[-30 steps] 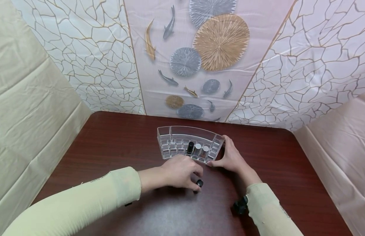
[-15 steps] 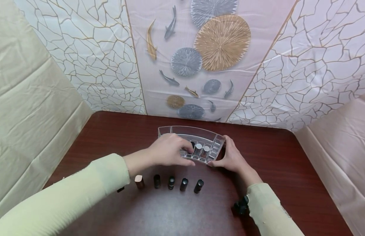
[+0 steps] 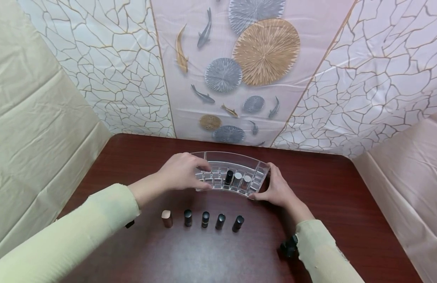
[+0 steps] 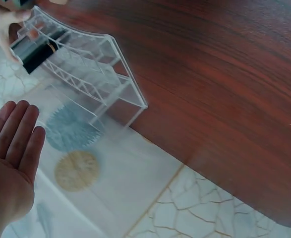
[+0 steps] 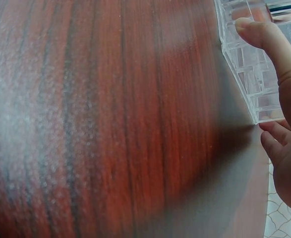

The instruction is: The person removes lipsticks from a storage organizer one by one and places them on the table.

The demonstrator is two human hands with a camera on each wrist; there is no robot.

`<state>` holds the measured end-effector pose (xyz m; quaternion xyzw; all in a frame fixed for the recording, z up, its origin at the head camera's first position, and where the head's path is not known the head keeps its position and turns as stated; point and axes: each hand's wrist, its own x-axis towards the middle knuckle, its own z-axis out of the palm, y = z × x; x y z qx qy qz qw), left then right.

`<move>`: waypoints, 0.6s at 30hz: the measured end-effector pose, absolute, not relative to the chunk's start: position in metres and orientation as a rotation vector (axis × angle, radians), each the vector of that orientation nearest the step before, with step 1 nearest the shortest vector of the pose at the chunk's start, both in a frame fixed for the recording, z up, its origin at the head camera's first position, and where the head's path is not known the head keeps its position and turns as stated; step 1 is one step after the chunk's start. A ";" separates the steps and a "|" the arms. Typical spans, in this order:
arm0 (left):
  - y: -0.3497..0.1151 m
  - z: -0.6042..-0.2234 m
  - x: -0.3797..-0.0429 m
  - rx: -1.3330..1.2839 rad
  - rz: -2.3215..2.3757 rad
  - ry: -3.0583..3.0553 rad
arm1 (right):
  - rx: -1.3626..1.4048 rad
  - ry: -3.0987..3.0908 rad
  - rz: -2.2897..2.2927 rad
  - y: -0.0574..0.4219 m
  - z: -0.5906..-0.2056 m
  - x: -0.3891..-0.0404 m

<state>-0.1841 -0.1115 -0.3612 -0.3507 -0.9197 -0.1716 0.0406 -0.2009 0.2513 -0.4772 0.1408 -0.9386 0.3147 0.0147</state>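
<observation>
A clear, curved cosmetics organizer with small compartments stands on the table. In its front compartments are a black tube and two white-topped tubes, one of them a clear tube. My right hand grips the organizer's right end, thumb at the front and fingers behind. My left hand hovers at the left end, thumb and fingers spread apart. In the left wrist view its fingers look extended and hold nothing. The right wrist view shows the right thumb over the organizer's front.
Nearer than the organizer, a row of upright lipstick-like tubes stands on the dark red table: a rose-brown tube at the left, then several black ones, the rightmost black tube leaning in view. Patterned cloth hangs behind the table.
My left hand has moved from the rightmost black tube up over the organizer, then left to its left end, uncovering the row. The right hand keeps its grip on the organizer.
</observation>
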 end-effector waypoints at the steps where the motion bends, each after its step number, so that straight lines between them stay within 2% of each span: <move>1: -0.114 -0.362 -0.185 -1.065 -0.529 -2.807 | 0.437 -2.924 0.977 0.251 -0.477 -0.201; 18: -0.154 -0.375 -0.196 -0.716 -0.681 -2.849 | 0.444 -2.918 0.979 0.251 -0.474 -0.199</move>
